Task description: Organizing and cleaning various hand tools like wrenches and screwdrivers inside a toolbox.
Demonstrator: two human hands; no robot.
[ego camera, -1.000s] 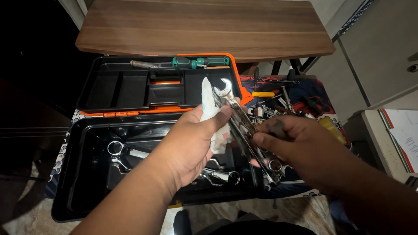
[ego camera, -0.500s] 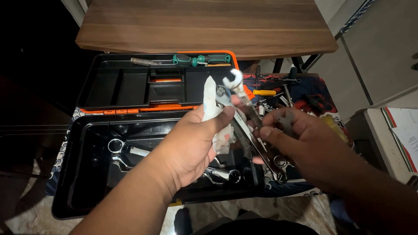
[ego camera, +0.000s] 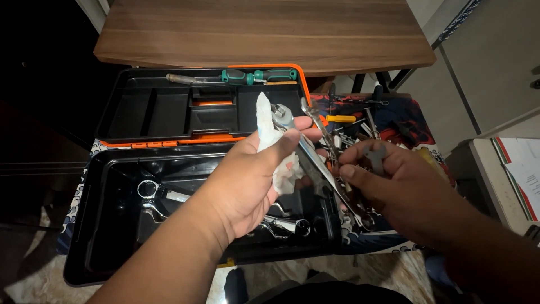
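Note:
My left hand pinches a white cloth around the head of a long steel wrench. The shaft of that wrench runs down to the right under my right hand. My right hand grips the lower shafts of this wrench and of a second, thinner wrench, which stands edge-on just right of the first. A small grey tool end sticks up between my right fingers. Both hands hover over the right end of an open black toolbox.
Two wrenches lie in the toolbox. Behind it sits a black and orange tray with a green screwdriver. Several loose tools lie on a patterned cloth at the right. A wooden tabletop is beyond.
The second wrench has turned from flat to edge-on and dropped slightly. My left thumb and the cloth have closed over the first wrench's head. My right hand shifted a little to the right.

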